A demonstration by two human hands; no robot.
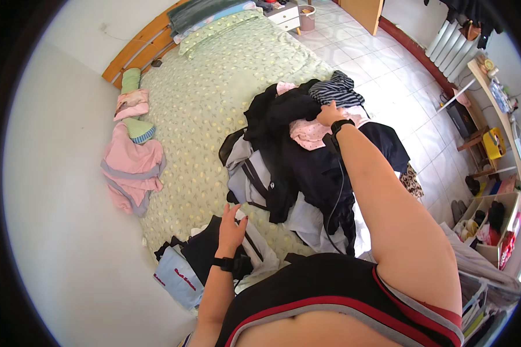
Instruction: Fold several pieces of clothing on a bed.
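Note:
A large heap of mostly black clothes lies along the bed's right side. My right hand reaches onto it, at the edge of a black and grey striped garment and above a pink dotted garment; whether its fingers grip cloth cannot be told. My left hand is raised with fingers apart, holding nothing, over a smaller pile with a black garment and a light blue folded garment. Between the hands, a grey and black garment lies at the heap's near-left edge.
A pink and grey garment lies by the left wall near a green pillow. The bed's wooden headboard stands at the back. To the right are tiled floor, a shelf and an open storage box. A cable runs from my right wrist.

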